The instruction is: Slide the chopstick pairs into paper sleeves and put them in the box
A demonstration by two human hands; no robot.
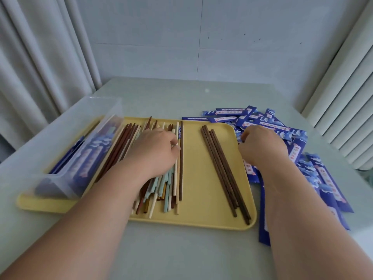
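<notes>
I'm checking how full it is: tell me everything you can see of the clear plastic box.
The clear plastic box is a translucent, open-topped rectangular bin. It stands upright on the left end of the yellow tray, beside the loose chopsticks. Blue paper sleeves lie inside, too blurred to count.

Brown and pastel chopsticks (165,186) lie heaped under the left fingers (174,142); blue paper sleeves (282,130) are scattered beneath the right fingers (245,136); a clear plastic box (60,138) stands farther left.
</notes>
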